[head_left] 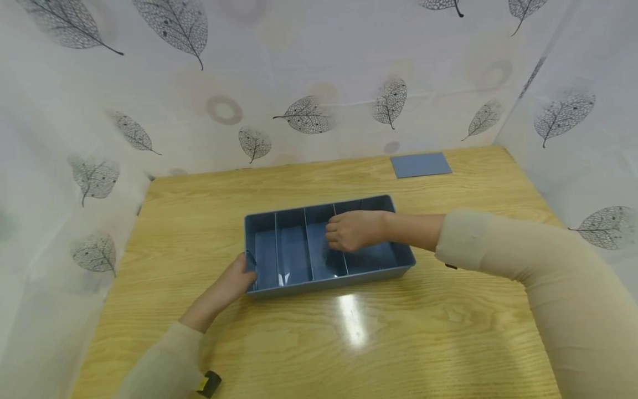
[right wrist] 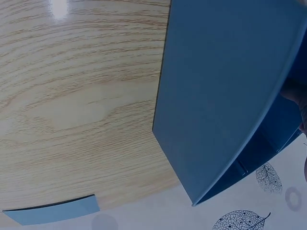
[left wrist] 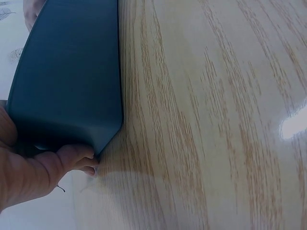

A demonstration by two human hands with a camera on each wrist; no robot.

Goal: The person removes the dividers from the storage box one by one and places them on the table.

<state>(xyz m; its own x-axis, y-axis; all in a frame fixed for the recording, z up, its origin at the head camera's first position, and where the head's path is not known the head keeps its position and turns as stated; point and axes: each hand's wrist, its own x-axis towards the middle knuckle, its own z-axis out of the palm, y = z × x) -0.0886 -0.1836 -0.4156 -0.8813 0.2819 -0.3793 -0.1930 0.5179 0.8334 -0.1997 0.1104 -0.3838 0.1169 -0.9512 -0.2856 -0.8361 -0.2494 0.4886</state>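
Observation:
A long blue organizer tray with thin upright dividers lies on the wooden table. My left hand holds its left end, the thumb over the rim and the other fingers outside; in the left wrist view, the left hand bends round the tray's end wall. My right hand reaches down into the tray from the right, with curled fingers at the rightmost divider. It appears to pinch that divider, though the fingertips are hidden. Only part of the right hand shows in the right wrist view, inside the tray.
A flat blue panel lies at the table's back right. Leaf-patterned sheeting hangs behind and at both sides. A small dark object with a yellow patch is by the left sleeve. Glare marks the wooden table in front.

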